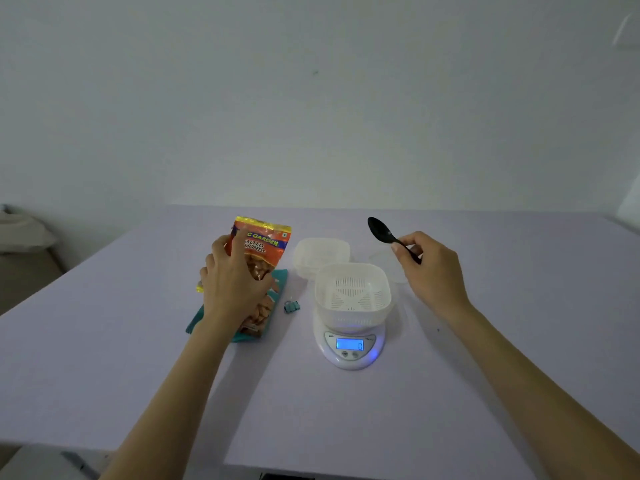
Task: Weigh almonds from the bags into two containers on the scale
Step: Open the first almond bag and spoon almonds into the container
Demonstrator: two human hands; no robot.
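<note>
The left hand (232,282) grips an orange almond bag (264,247) upright over a teal bag (266,306), the right hand (433,268) pinches a spoon (384,232), at ten and two o'clock of the basket (353,292) on the scale (349,344).

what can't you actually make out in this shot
- Head view: scale display is lit, its digits too small and blurred to be sure of.
- Teal bag is mostly hidden by the left hand and the orange almond bag.
- Clear lid sits partly behind the right hand.
</note>
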